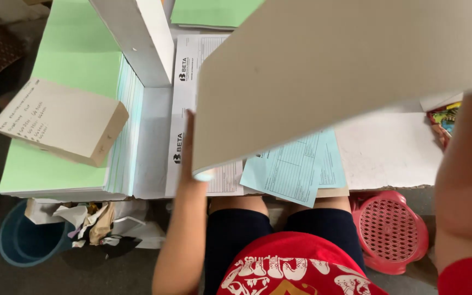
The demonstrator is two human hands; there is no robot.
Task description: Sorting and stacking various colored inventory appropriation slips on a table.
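Item: grey board (345, 71), tilted above the surface (389, 147), long axis running up to my right, lower left edge gripped by my left hand (189, 147); right hand hidden, state unknown; blue sheets (293, 169) beneath.

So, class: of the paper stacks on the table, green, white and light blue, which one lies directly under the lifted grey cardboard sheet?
The light blue printed forms, fanned out at the table's near edge under the grey cardboard sheet; the green stack lies far left.
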